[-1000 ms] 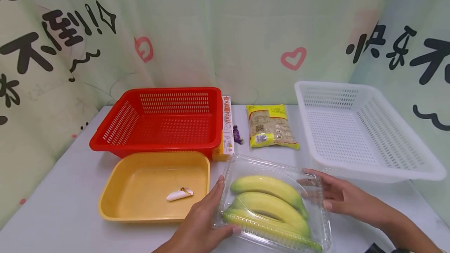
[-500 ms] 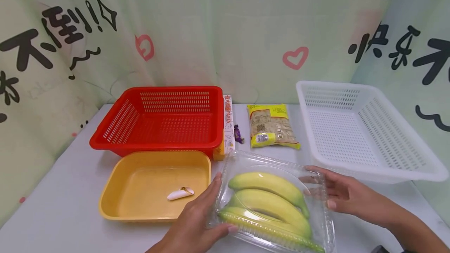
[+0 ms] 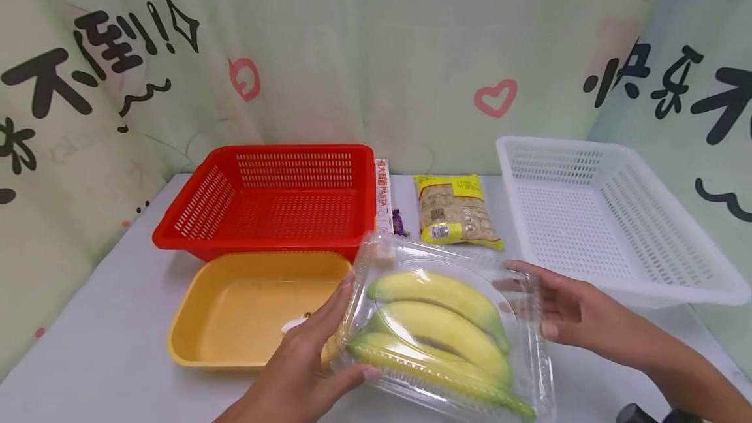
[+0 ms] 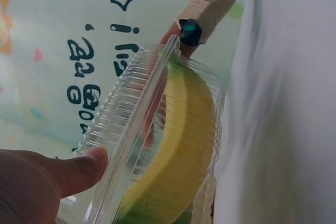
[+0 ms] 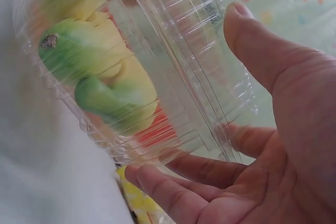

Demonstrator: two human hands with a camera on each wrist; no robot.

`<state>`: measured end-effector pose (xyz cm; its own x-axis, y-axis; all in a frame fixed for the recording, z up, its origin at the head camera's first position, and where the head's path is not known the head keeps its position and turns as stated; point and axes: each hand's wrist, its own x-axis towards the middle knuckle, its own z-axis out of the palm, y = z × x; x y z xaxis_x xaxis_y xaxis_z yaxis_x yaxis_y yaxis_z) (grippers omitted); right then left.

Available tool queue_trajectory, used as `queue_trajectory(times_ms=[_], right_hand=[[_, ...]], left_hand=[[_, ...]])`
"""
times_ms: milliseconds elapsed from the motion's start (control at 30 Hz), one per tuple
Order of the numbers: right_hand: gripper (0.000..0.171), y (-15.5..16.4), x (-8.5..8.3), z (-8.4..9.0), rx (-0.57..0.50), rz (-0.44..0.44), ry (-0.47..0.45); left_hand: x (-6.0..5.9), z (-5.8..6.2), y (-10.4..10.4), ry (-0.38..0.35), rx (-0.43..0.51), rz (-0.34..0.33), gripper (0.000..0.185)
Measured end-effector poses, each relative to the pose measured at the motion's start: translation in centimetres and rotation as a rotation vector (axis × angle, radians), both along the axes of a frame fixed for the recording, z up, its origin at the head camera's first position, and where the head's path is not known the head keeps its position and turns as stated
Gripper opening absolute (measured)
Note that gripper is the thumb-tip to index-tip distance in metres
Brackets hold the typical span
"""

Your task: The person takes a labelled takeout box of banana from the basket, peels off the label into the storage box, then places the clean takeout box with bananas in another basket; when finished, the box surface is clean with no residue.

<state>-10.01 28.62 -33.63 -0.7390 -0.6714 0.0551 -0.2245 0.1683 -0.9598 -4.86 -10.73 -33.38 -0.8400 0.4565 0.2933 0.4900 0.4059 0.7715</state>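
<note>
Hands (image 3: pixel 305 361) gripping banana box (image 3: pixel 446 325), lifted

A pale grey bench (image 3: pixel 106 351) fills the lower part of the head view. Behind it and on both sides hangs a light green cloth (image 3: pixel 376 51), slightly wrinkled, closing the space like a booth. The cloth is printed with large black brush characters (image 3: pixel 64 77) at the left and right, and with pink heart outlines (image 3: pixel 495 97) near the middle. Small pink specks dot its lower left part. The light is even and soft, with faint shadows on the bench. No floor or window shows.
</note>
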Motion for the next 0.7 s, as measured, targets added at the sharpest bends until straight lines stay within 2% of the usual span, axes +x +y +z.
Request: queue_trajectory(times_ms=[200, 467, 700], right_hand=[[0.069, -1.0, -0.5, 1.3, 0.03, -0.042, -0.011], [0.069, -2.5, -1.3, 2.8, 0.028, -0.105, 0.007], [0.069, -4.2, -2.2, 4.1, 0.077, -0.242, 0.086]], left_hand=[[-0.3, 1.3, -0.5, -0.089, 0.005, 0.027, 0.104], [-0.9, 2.3, -1.4, -0.002, 0.011, 0.062, 0.1], [-2.0, 3.2, -2.2, 0.099, -0.04, 0.129, 0.103]])
